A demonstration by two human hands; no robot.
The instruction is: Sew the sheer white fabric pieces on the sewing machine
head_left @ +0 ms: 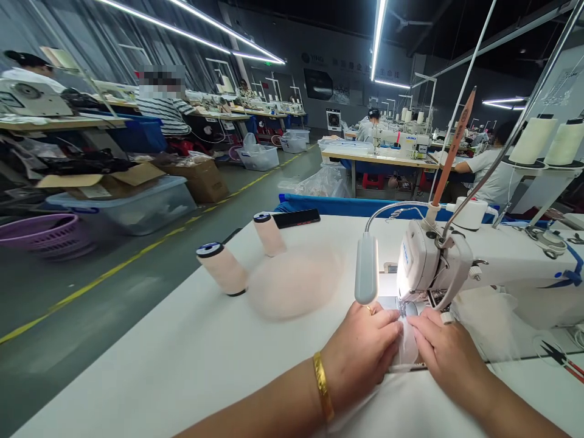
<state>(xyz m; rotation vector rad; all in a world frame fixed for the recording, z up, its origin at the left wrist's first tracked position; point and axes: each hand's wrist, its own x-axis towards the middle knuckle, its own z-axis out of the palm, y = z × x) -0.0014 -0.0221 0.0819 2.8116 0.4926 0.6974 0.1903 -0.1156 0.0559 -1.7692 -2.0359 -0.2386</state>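
A strip of thin white fabric (407, 348) lies under the needle area of a white sewing machine (417, 258). On its left edge, close to the presser foot, my left hand (365, 344) has its fingers bent together and grips the cloth. My right hand (444, 347) holds the fabric from the other side, thumb and fingertips close together beside the foot. A small lamp (367, 267) on a bent neck lights the spot. More sheer pale fabric (486, 319) is bunched right of the machine head. My fingertips partly hide the stitching point.
Two peach thread cones (223, 269) (269, 234) and a blurred pile of sheer peach fabric (296, 280) are on the white table (182, 371). Behind them lies a black phone (296, 218). Red-handled snips (566, 360) rest at far right. Co-workers sit at machines beyond.
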